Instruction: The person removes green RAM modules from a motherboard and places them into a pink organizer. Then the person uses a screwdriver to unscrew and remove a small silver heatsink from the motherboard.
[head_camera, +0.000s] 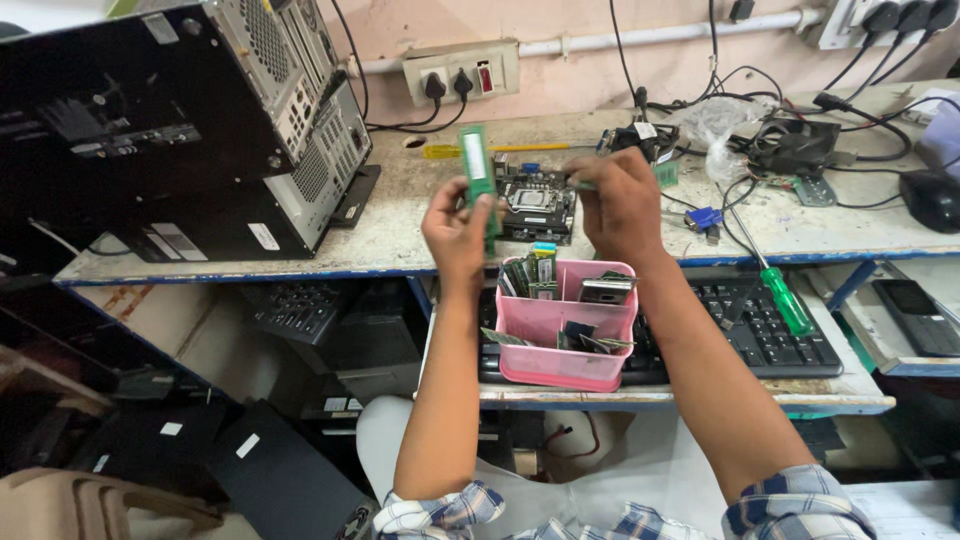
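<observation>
At centre frame, the left hand (458, 232) grips a long green memory module (479, 180) upright above the pink plastic bin (560, 335). The right hand (622, 200) pinches a second green module (664, 174), mostly hidden behind its fingers, partly covering the dark square motherboard (537, 203).
</observation>
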